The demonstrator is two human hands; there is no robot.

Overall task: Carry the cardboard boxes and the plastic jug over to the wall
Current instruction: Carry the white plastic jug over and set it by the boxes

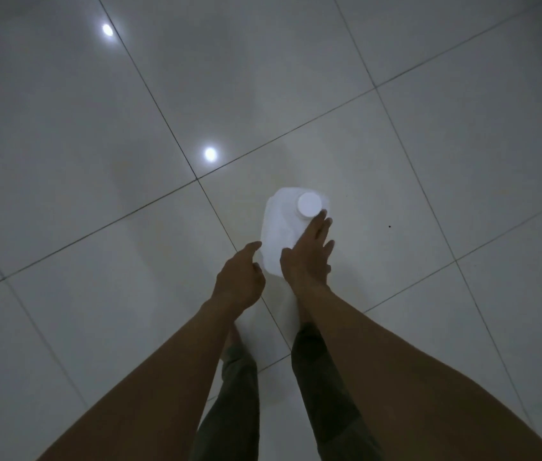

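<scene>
At centre frame, the right grip (307,261) is spread open and empty, fingertips (322,215) near the cap (309,203). The left grip (239,277) is loosely curled, also empty. Between them the white plastic jug (279,224) stands upright on the tiled floor (96,194). Judged rigid, smooth, heavy if filled: grasp both side walls.

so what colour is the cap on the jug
The cap is white, seen in the head view.
</scene>
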